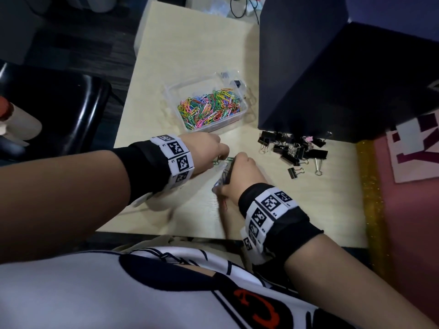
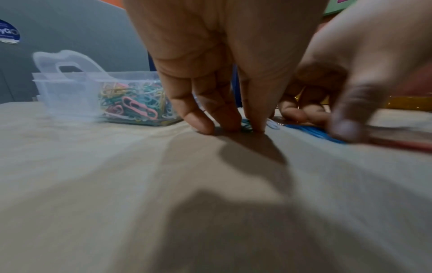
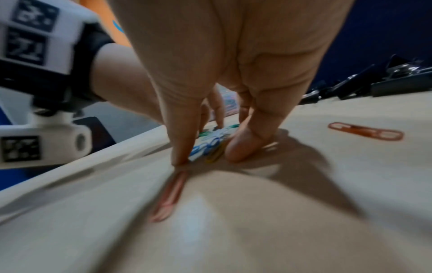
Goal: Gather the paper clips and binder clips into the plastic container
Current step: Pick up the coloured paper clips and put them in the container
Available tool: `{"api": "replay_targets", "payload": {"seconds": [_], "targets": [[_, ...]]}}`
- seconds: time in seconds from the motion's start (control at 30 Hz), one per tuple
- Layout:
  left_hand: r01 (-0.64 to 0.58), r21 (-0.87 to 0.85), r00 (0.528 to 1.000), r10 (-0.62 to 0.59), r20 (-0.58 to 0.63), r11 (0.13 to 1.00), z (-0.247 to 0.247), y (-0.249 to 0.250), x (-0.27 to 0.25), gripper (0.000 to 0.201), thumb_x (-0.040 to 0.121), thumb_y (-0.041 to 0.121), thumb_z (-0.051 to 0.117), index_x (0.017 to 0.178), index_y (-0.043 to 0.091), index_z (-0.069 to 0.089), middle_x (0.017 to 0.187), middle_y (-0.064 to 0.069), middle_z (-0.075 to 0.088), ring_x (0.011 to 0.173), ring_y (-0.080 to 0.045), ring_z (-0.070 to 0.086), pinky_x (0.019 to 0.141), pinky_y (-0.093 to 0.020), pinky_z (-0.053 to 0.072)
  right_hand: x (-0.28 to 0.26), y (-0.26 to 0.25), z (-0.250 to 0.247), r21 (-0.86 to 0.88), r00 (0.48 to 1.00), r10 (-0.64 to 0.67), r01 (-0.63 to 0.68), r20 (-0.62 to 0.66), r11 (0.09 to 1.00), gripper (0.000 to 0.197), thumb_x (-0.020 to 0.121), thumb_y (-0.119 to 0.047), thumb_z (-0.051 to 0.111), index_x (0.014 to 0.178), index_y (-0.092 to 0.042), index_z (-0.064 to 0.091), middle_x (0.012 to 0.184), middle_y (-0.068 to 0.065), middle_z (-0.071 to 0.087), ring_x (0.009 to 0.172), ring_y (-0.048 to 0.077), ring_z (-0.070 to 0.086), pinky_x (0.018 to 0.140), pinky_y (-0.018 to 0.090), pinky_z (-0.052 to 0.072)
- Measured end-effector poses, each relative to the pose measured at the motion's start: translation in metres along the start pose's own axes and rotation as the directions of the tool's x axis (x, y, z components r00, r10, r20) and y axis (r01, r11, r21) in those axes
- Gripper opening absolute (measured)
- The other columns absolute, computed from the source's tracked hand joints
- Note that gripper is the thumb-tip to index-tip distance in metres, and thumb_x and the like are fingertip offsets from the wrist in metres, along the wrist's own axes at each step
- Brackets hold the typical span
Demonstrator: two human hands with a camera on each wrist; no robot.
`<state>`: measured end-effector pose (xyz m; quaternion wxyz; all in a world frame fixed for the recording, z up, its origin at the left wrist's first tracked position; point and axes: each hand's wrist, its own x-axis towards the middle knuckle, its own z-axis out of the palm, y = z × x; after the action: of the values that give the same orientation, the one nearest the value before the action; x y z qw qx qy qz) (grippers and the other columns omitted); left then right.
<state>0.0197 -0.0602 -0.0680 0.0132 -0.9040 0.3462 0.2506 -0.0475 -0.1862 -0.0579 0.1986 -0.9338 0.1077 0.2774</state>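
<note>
I pin loose clips [image 3: 211, 147] under the straight fingers of my left hand [image 1: 204, 148], right hand [image 1: 244, 169] pinching the bunch narrow — herding them toward the front edge of the desk [image 1: 190, 55] so one lift reaches the tub [image 2: 70, 96].

Head view is looking steeply down at the counter [image 1: 194, 58], wrist views skimming it close, sharing the paper clips [image 2: 315, 133].

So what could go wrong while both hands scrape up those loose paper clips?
The orange clip lies apart from the right hand and could be missed. The red clip by its fingertips may get left too. The container already looks well filled, so the binder clips might not all fit.
</note>
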Motion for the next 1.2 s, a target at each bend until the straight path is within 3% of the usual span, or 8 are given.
{"api": "replay_targets", "payload": {"seconds": [0.17, 0.37, 0.57, 0.73, 0.87, 0.97, 1.07, 1.2], "targets": [[0.056, -0.02, 0.998, -0.056, -0.033, 0.998, 0.005, -0.006, -0.006, 0.02, 0.092, 0.018, 0.051, 0.11, 0.02, 0.059, 0.107, -0.006, 0.058, 0.099, -0.028, 0.057, 0.081, -0.039, 0.051, 0.021, 0.008, -0.016, -0.056, 0.992, -0.069, 0.063, -0.102, 0.996, 0.053, 0.079, -0.027, 0.073, 0.122, -0.01, 0.046, 0.123, 0.011, 0.051, 0.111, 0.027, 0.054, 0.091, 0.031, 0.043], [0.052, 0.016, 0.996, -0.051, -0.072, 0.999, 0.008, -0.013, -0.014, 0.02, 0.091, 0.019, 0.054, 0.109, 0.014, 0.061, 0.108, -0.006, 0.054, 0.097, -0.029, 0.058, 0.077, -0.038, 0.051, 0.017, 0.015, -0.018, -0.182, 0.987, -0.152, 0.142, -0.046, 0.973, 0.067, 0.073, -0.03, 0.078, 0.13, -0.022, 0.043, 0.13, 0.005, 0.033, 0.122, 0.028, 0.04, 0.099, 0.037, 0.041], [0.091, 0.084, 0.995, -0.088, -0.037, 0.992, 0.004, -0.008, -0.014, 0.021, 0.095, 0.018, 0.049, 0.112, 0.011, 0.058, 0.107, -0.01, 0.057, 0.097, -0.03, 0.059, 0.068, -0.032, 0.043, 0.026, 0.016, -0.017, -0.154, 0.974, -0.203, 0.187, -0.099, 0.97, 0.034, 0.087, -0.018, 0.063, 0.12, -0.018, 0.056, 0.122, 0.007, 0.045, 0.108, 0.025, 0.054, 0.093, 0.031, 0.043], [0.106, 0.071, 0.994, -0.103, -0.034, 0.992, 0.001, -0.007, -0.013, 0.019, 0.093, 0.012, 0.047, 0.107, 0.01, 0.059, 0.102, -0.01, 0.058, 0.092, -0.03, 0.06, 0.066, -0.033, 0.043, 0.037, 0.011, -0.018, -0.034, 0.982, -0.135, 0.132, -0.131, 0.991, 0.011, 0.084, -0.016, 0.064, 0.094, -0.02, 0.063, 0.112, 0.005, 0.05, 0.098, 0.023, 0.057, 0.086, 0.024, 0.042], [0.12, -0.014, 0.99, -0.12, -0.078, 0.993, -0.003, -0.005, -0.015, 0.022, 0.094, 0.016, 0.046, 0.11, 0.012, 0.061, 0.106, -0.01, 0.059, 0.097, -0.031, 0.059, 0.071, -0.033, 0.044, 0.048, 0.01, -0.019, 0.124, 0.986, -0.053, 0.073, -0.156, 0.99, 0.015, 0.08, -0.012, 0.064, 0.078, -0.025, 0.059, 0.099, 0.001, 0.064, 0.091, 0.019, 0.061, 0.074, 0.02, 0.04], [0.112, -0.116, 0.975, -0.132, -0.18, 0.987, -0.011, -0.008, -0.02, 0.024, 0.095, 0.024, 0.05, 0.114, 0.014, 0.061, 0.113, -0.008, 0.06, 0.105, -0.029, 0.057, 0.081, -0.033, 0.045, 0.049, 0.004, -0.026, 0.17, 0.976, -0.088, 0.123, -0.198, 0.978, 0.013, 0.083, -0.013, 0.063, 0.079, -0.025, 0.059, 0.09, -0.003, 0.065, 0.083, 0.017, 0.06, 0.074, 0.02, 0.043], [0.106, -0.209, 0.938, -0.168, -0.303, 0.972, -0.026, -0.019, -0.024, 0.025, 0.092, 0.027, 0.055, 0.113, 0.015, 0.063, 0.112, -0.009, 0.061, 0.108, -0.028, 0.056, 0.088, -0.035, 0.044, 0.048, -0.012, -0.037, 0.247, 0.924, -0.14, 0.237, -0.355, 0.94, 0.011, 0.083, -0.015, 0.064, 0.08, -0.025, 0.059, 0.083, -0.007, 0.063, 0.077, 0.013, 0.058, 0.079, 0.026, 0.049], [0.142, -0.313, 0.871, -0.269, -0.411, 0.939, -0.048, -0.036, -0.025, 0.028, 0.086, 0.028, 0.062, 0.112, 0.016, 0.065, 0.106, -0.011, 0.064, 0.102, -0.031, 0.059, 0.089, -0.038, 0.046, 0.045, -0.032, -0.054, 0.382, 0.885, -0.169, 0.351, -0.435, 0.855, 0.019, 0.085, -0.018, 0.065, 0.104, -0.02, 0.063, 0.1, -0.007, 0.065, 0.088, 0.01, 0.064, 0.091, 0.028, 0.05]]}}
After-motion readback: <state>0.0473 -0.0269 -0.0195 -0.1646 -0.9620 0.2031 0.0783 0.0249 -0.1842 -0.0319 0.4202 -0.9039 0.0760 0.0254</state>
